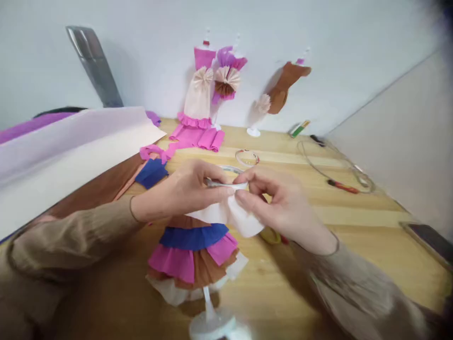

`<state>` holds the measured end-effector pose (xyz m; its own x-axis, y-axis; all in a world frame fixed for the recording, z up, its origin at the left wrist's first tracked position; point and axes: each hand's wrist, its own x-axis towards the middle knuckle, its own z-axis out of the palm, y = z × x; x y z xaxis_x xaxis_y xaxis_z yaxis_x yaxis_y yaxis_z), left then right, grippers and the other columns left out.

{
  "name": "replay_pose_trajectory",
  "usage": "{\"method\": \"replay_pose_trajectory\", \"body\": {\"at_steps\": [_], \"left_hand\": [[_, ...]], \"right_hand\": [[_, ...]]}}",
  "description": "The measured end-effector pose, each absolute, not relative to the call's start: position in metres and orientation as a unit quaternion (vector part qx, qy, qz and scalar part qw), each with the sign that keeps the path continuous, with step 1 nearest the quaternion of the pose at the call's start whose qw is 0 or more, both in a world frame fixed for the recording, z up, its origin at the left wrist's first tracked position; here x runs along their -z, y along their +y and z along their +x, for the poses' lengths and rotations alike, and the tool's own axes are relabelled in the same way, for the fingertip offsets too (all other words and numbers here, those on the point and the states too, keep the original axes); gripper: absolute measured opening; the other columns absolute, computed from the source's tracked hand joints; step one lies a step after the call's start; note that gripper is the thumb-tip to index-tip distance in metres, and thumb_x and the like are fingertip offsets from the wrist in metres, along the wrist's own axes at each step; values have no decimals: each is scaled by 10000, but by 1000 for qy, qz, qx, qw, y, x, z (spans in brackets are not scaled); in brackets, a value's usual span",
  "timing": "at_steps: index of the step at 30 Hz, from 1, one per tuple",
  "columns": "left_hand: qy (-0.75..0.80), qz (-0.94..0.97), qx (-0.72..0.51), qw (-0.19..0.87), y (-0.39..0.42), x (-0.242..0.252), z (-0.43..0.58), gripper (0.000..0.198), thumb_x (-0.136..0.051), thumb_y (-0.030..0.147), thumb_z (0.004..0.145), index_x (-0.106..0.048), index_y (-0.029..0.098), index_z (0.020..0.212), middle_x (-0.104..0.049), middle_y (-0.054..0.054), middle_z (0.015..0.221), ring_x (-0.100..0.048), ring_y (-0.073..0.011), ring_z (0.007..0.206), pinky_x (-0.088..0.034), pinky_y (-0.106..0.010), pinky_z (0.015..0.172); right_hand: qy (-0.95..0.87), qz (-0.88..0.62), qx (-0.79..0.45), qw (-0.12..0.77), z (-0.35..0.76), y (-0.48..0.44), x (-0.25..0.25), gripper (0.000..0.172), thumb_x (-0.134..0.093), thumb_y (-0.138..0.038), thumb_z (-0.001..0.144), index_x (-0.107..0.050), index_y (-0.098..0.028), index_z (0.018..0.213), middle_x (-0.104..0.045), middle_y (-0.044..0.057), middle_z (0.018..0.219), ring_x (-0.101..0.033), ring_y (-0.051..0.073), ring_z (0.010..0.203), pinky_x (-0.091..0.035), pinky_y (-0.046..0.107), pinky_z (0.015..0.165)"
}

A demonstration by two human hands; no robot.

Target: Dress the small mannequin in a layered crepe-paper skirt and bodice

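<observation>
Left hand (184, 190) and right hand (280, 199) both on the white paper (247, 221); each grip narrow, thumb and fingers pinching its upper edge; paper sits in front of the upper part of the small dress form, just above the tiered skirt (193, 259) in blue, pink, brown and white; stand base (210, 326) on the table (283, 293); blue paper piece (153, 173) lies beyond the left wrist; phone (429, 242) well off to the right.
</observation>
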<state>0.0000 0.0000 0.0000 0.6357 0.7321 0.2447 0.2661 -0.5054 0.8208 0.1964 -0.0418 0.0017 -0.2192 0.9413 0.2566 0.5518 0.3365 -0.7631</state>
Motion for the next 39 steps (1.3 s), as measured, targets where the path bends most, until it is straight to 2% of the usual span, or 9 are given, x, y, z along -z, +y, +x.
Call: {"method": "replay_pose_trajectory", "body": {"at_steps": [3, 6, 12, 17, 19, 22, 28, 36, 39], "left_hand": [[256, 820, -316, 402, 10, 6, -1, 213, -679, 274, 820, -762, 171, 987, -743, -22, 860, -661, -154, 812, -511, -234, 686], [211, 834, -342, 378, 20, 14, -3, 404, -761, 336, 774, -716, 191, 1148, -747, -66, 1045, -679, -209, 989, -539, -308, 855], [133, 870, -358, 312, 36, 13, -17, 774, -851, 454, 670, -583, 246, 1366, -617, -110, 1385, -573, -300, 1280, -447, -408, 1096], [103, 906, -322, 256, 42, 5, -27, 928, -864, 453, 656, -455, 289, 1472, -498, -100, 1508, -453, -315, 1401, -351, -448, 1188], [106, 909, -332, 228, 44, 5, -29, 906, -856, 470, 661, -475, 273, 1459, -503, -116, 1501, -436, -319, 1413, -333, -466, 1196], [140, 899, -360, 205, 45, 8, -28, 749, -823, 490, 700, -575, 255, 1367, -551, -133, 1453, -479, -310, 1380, -388, -469, 1155], [143, 889, -390, 191, 39, 8, -24, 466, -765, 357, 796, -657, 217, 1227, -591, -160, 1393, -547, -277, 1316, -456, -444, 1082], [167, 903, -369, 144, 24, 1, -19, 425, -747, 265, 784, -645, 181, 1188, -543, -196, 1424, -535, -284, 1322, -463, -446, 1065], [200, 895, -379, 122, 19, 0, -14, 340, -749, 193, 758, -642, 169, 1080, -572, -186, 1374, -521, -278, 1326, -448, -443, 1077]], "right_hand": [[-707, -505, -320, 377, 197, -43, -4, 158, -607, -326, 770, -630, -174, 809, -357, -91, 500, -332, 73, 442, -271, 232, 448], [-687, -505, -347, 391, 196, -45, -5, 151, -621, -325, 760, -617, -180, 806, -364, -91, 507, -341, 74, 438, -273, 229, 439], [-681, -501, -347, 407, 195, -47, -3, 122, -612, -295, 772, -599, -188, 830, -457, -75, 529, -407, 85, 446, -328, 240, 468], [-682, -507, -308, 427, 193, -45, -1, 95, -608, -276, 768, -592, -189, 802, -469, -67, 534, -419, 90, 475, -334, 241, 486], [-679, -514, -302, 429, 193, -44, 0, 100, -608, -281, 764, -594, -187, 796, -466, -66, 534, -419, 92, 480, -331, 242, 485], [-652, -532, -305, 445, 192, -42, 1, 125, -611, -301, 762, -596, -186, 809, -463, -65, 535, -414, 91, 475, -324, 242, 477], [-638, -553, -279, 457, 194, -41, 3, 145, -617, -315, 766, -604, -187, 832, -496, -54, 545, -443, 100, 483, -333, 248, 474], [-642, -569, -220, 465, 197, -37, 4, 132, -601, -316, 776, -610, -186, 796, -498, -44, 532, -437, 103, 469, -332, 255, 467], [-645, -571, -216, 460, 197, -38, 3, 130, -600, -313, 774, -614, -184, 792, -502, -40, 539, -443, 104, 476, -334, 252, 466]]}}
